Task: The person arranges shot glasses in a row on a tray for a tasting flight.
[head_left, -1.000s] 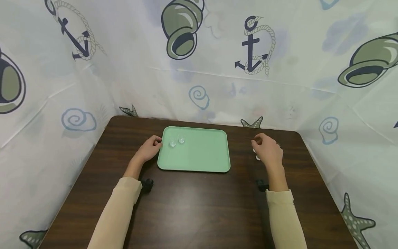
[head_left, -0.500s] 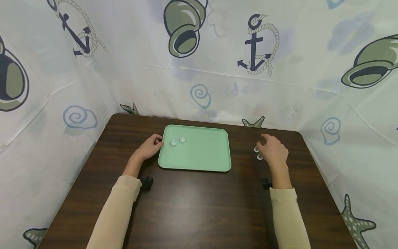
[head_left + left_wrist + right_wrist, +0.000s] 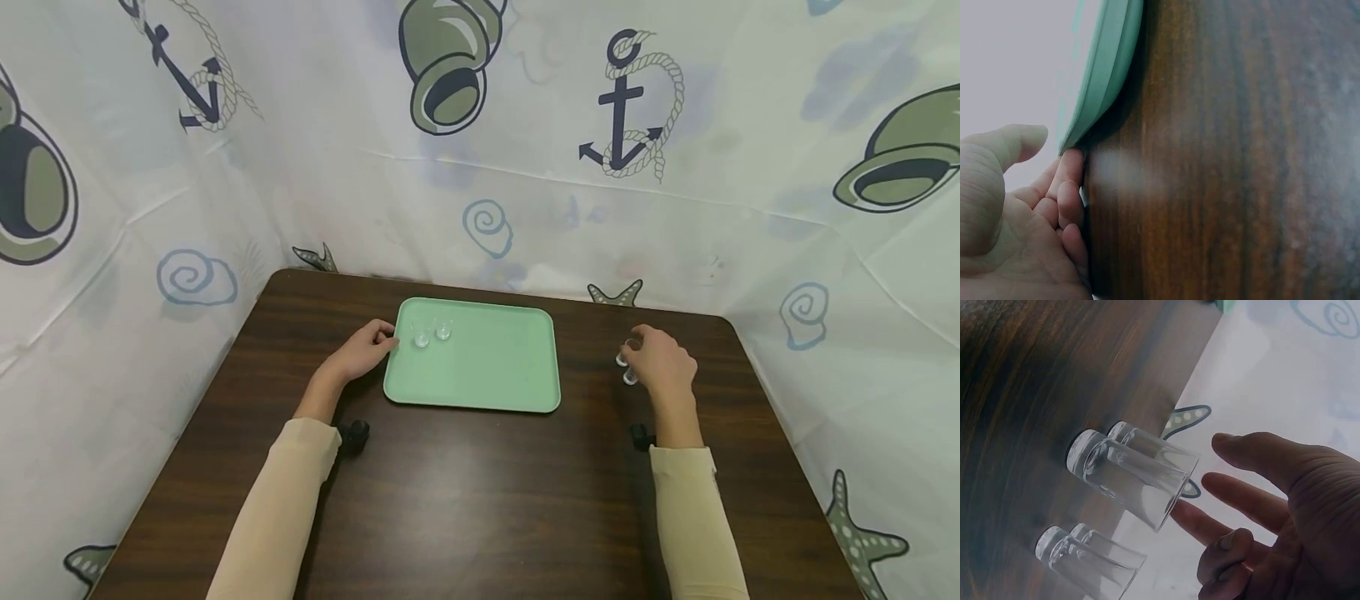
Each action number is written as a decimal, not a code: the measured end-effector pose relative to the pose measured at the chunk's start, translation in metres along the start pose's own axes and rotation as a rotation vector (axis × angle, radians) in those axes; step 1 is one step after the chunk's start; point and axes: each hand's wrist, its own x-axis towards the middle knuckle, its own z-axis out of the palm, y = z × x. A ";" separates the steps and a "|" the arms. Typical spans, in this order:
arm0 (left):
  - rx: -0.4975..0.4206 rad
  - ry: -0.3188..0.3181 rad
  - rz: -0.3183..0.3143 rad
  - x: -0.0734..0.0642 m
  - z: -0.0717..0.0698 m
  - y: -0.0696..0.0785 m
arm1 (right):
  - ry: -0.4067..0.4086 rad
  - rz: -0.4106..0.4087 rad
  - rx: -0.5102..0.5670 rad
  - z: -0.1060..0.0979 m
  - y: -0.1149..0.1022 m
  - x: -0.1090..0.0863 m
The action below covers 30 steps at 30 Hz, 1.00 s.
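Observation:
My left hand (image 3: 358, 352) lies at the left edge of a light green tray (image 3: 487, 371). In the left wrist view its fingertips (image 3: 1072, 162) meet the tray's rim from below, and the thumb stands apart from it. Two small clear shot glasses (image 3: 422, 338) stand upright on the tray's left part. My right hand (image 3: 660, 362) hovers at a group of several clear shot glasses (image 3: 1129, 481) on the table, right of the tray. Thumb and forefinger are spread near the glass rims, with the other fingers partly curled; the hand grips none of them.
The dark brown wooden table (image 3: 465, 500) ends at a white curtain (image 3: 360, 208) printed with anchors and shells, just behind the tray. A black wrist mount (image 3: 354, 437) sits by the left cuff, another by the right.
My right hand has shifted slightly to the right, so more of the shot glasses beside it shows. The left hand stays at the tray's edge. The head view has drifted a little.

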 end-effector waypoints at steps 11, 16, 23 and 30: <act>0.004 0.008 0.019 0.002 -0.001 0.004 | -0.037 0.019 -0.010 -0.003 0.003 0.006; 0.011 -0.011 0.039 0.002 0.001 0.002 | -0.040 0.019 -0.012 -0.003 0.006 0.008; -0.011 -0.026 0.041 0.001 0.002 0.001 | -0.020 0.007 -0.008 -0.002 0.004 0.011; -0.003 -0.021 0.032 -0.003 0.001 -0.001 | -0.018 -0.003 -0.012 0.004 0.005 0.016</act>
